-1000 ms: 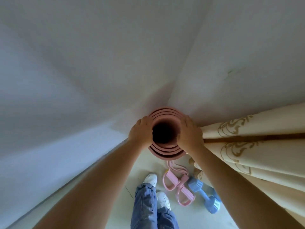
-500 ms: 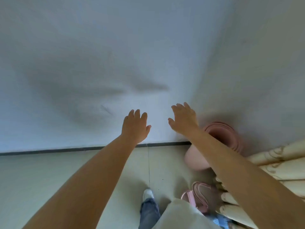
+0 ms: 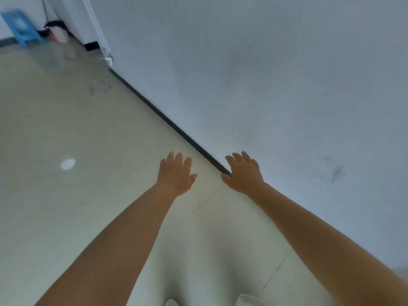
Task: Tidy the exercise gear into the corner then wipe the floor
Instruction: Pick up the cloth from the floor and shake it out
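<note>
My left hand [image 3: 176, 173] and my right hand [image 3: 244, 173] are stretched out in front of me, fingers spread, holding nothing. Both hover over the pale floor [image 3: 66, 206] beside the wall's dark skirting strip [image 3: 172, 124]. The rolled pink mat, the pink pull band and the blue dumbbell are out of this view. A small white patch [image 3: 68, 164] lies on the floor to the left of my left hand.
A white wall [image 3: 276, 85] runs along the right. At the far top left stand a blue plastic stool [image 3: 21, 27] and a dark object with a white and red container [image 3: 56, 32] by a white door frame [image 3: 97, 29]. A faint round mark [image 3: 100, 88] shows on the floor.
Both hands let go of the upright pink mat roll in the corner. My view has swung left, away from the corner and curtain, along the wall to the open floor.
</note>
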The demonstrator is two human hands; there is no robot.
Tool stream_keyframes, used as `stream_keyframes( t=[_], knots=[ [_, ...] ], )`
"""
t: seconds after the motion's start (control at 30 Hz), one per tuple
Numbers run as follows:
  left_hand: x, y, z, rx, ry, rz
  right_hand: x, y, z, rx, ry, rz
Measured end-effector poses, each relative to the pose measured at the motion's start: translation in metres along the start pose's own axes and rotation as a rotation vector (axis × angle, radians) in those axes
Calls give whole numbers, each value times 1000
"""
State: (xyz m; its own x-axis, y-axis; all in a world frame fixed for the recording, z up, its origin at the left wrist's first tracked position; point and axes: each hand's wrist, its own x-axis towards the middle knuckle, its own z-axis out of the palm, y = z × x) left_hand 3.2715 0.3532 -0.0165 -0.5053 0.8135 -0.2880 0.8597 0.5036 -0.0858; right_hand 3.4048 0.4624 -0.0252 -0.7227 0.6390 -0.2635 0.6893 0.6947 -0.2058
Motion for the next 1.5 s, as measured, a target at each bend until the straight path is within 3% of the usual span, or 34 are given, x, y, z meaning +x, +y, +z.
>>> stream_keyframes(
  t=[0.23, 0.5, 1.03, 1.5],
  knots=[
    [-31, -223, 46, -70, -116, -274, 79, -218, 44, -31, -155, -233],
    [1, -385, 54, -132, -102, -457, 190, -365, 58, -92, -191, -390],
    [229, -678, 6, -255, -100, -614, 524, -624, -4, -121, -187, -572],
    [428, -1004, -14, -230, -121, -550, 804, -856, -29, -165, -193, -476]
  ],
)
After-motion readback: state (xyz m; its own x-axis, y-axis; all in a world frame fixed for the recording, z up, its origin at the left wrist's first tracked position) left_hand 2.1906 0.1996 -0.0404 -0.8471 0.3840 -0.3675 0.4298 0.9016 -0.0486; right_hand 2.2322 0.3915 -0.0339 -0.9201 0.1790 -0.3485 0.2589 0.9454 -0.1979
